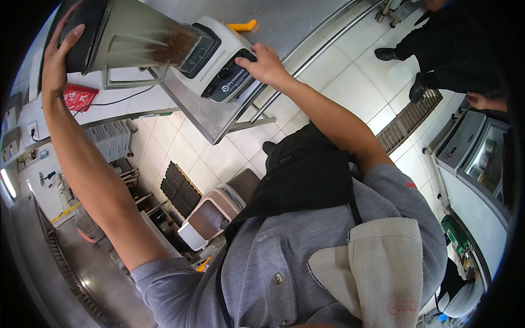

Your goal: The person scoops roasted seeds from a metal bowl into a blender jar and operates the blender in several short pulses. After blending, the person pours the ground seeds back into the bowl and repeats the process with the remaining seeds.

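Observation:
A Dynamex blender has its white base (213, 61) on a stainless steel table (197, 106). Its clear jar (131, 37) is seated on the base and appears tilted in this wide view. Reddish-brown matter (177, 43) lies in the jar's lower end, with streaks along the wall. My left hand (61, 53) holds the black lid (84, 41), thumb and fingers spread over it. At the dark control panel (229, 76), my right hand (266, 63) grips the base's corner, its thumb on the panel near a switch. The right fingertips are partly hidden.
A yellow handle (244, 26) lies behind the base. A black cord (123, 101) runs past a red packet (80, 98) towards the wall. A metal rail (316, 63) borders the table. Another person in black trousers (455, 53) stands at right, near a floor grate (410, 121). A bin (213, 215) stands below left.

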A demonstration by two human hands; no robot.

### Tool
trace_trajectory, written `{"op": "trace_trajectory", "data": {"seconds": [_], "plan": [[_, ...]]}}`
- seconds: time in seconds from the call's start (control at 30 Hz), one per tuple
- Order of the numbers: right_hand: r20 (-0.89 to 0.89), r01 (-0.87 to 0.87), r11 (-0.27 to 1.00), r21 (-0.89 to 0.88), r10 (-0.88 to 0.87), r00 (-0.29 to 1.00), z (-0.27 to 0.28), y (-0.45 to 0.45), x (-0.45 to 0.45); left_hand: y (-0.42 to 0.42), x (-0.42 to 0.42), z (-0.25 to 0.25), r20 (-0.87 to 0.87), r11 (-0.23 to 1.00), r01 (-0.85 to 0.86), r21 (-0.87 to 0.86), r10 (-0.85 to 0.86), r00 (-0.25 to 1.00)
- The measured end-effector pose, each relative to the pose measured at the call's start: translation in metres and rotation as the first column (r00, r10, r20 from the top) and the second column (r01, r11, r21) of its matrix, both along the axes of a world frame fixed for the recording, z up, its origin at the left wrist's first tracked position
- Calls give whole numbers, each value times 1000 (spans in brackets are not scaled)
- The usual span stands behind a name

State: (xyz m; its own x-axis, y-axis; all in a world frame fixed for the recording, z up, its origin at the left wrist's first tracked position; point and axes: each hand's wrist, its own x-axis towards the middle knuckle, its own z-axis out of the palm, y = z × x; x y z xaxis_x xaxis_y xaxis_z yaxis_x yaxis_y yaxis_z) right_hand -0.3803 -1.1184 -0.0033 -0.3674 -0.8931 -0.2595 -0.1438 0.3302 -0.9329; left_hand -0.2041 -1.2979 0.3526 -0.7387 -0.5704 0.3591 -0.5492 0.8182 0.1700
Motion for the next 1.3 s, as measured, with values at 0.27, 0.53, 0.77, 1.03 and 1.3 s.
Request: {"op": "trace_trajectory", "data": {"seconds": [0.27, 0.53, 0.77, 1.03, 1.3], "plan": [[-31, 17, 999, -39, -18, 999, -1, -2, 4, -3, 8, 4, 11, 998, 26, 58, -27, 1000], [-61, 18, 990, -141, -26, 998, -29, -15, 9, 2, 1, 0, -146, 951, 56, 305, -11, 989], [-47, -30, 998, -60, 27, 999, -15, -2, -6, 19, -20, -1, -235, 951, 198, 239, -141, 962], [40, -59, 997, -44, 61, 997, -14, -10, 2, 26, -13, 3, -265, 954, 201, 221, -139, 954], [46, -51, 998, -35, 52, 998, -14, -8, 1, 24, -13, 0, -289, 958, 194, 209, -128, 949]]}}
